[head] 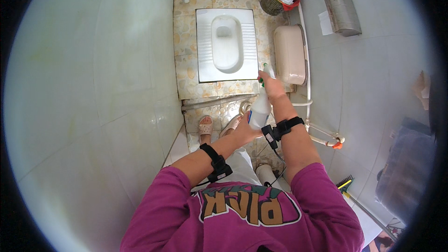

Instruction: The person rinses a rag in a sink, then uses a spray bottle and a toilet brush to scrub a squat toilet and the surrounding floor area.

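Observation:
A white spray bottle with a green-and-white trigger head is held in front of me, its nozzle end towards the far side. My right hand grips the trigger head. Lower down, my left hand is around the bottle's bottom part, and the palm hides some of it. Beyond the nozzle, a white ceramic squat toilet is set in the raised tiled floor, with ridged footrests on both sides of its bowl.
Right of the toilet stands a beige plastic bin. A waste basket with a red liner and white paper is in the far corner. White pipes run along the right wall, below a metal paper dispenser. A long-handled brush leans at lower right.

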A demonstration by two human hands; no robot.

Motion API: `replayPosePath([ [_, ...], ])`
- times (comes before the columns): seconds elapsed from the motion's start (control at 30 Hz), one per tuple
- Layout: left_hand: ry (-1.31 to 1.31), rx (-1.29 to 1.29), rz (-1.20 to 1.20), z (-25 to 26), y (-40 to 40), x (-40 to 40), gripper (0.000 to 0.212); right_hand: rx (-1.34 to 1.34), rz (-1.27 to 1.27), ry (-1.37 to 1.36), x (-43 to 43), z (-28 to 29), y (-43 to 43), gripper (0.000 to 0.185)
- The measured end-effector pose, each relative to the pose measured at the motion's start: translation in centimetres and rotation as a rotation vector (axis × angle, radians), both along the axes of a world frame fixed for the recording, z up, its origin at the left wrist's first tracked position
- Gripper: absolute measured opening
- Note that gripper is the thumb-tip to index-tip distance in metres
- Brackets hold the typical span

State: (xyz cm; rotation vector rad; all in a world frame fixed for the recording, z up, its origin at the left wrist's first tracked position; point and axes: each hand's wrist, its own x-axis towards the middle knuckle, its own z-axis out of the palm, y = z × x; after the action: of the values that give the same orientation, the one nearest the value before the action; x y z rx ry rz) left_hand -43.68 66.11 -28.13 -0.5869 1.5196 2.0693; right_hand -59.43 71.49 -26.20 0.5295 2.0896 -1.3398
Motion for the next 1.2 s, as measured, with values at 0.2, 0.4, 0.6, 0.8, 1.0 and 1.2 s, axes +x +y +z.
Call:
replayPosePath([
  [0.2, -0.023, -0.046, 0.069, 1.1, -0.2, 0.6, 0.086, -0.035, 0.155, 0.028, 0.4, -1.0, -2.1, 0.026],
  [0.4, -0.017, 0.047, 0.206, 0.7, -0.4, 1.1, 0.079, -0.002, 0.212, 0.083, 0.8, -1.5, -3.1, 0.036],
  [0.6, -0.078, -0.01, 0.246, 1.7, -0.5, 1.4, 0.08, 0.031, 0.37, 0.071, 1.3, -0.7, -4.0, 0.039],
  [0.8, 0.064, -0.047, 0.286, -2.1, 0.0, 3.3, 0.078, -0.061, 0.394, 0.229, 2.5, 0.1, -6.0, 0.032],
  [1.0, 0.076, 0.153, 0.47, -2.7, 0.2, 3.5, 0.076, 0.025, 0.588, 0.339, 2.8, 0.8, -6.9, 0.033],
  [1.2, 0.072, -0.205, 0.072, 0.1, -1.8, 0.6, 0.081, -0.076, 0.13, 0.292, 0.9, 1.5, -4.5, 0.035],
])
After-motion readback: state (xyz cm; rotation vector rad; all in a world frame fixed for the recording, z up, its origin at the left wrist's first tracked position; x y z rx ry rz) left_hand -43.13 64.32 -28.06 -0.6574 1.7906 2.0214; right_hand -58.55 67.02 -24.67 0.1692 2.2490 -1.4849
